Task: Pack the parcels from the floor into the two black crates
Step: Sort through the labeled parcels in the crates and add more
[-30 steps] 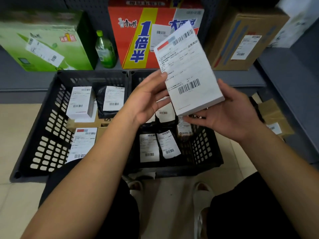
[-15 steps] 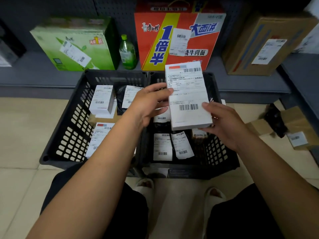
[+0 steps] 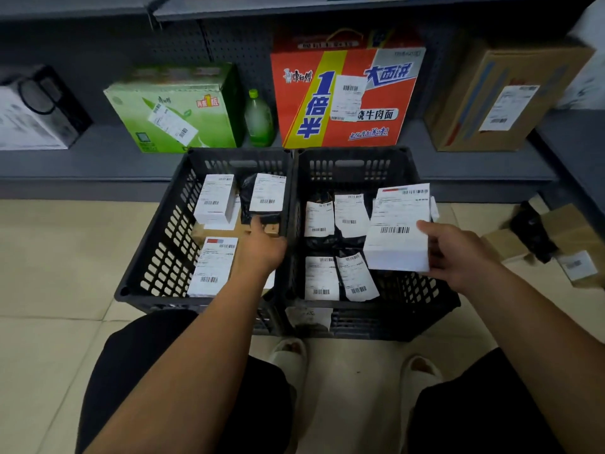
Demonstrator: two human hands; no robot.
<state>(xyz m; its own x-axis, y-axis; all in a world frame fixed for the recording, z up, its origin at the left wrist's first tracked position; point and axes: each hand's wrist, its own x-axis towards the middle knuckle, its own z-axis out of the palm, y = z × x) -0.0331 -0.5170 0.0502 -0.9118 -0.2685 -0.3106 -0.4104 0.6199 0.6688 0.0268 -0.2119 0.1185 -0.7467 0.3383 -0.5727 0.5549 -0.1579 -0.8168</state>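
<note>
While we crouch over them, black slotted plastic crates: left crate and right crate touch at frame centre, both part-filled.
Right hand: curled round a flat white labelled box, held over the right crate.
Left hand: reaches into the left crate, at a black poly bag; grip, we cannot tell.
Risk: we judge the one-handed box may slip, or land tilted on what lies below.

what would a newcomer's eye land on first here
The right hand holds a white parcel over the right crate. The left hand reaches into the left crate, among labelled parcels. Behind, a big red box stands on the shelf.
</note>
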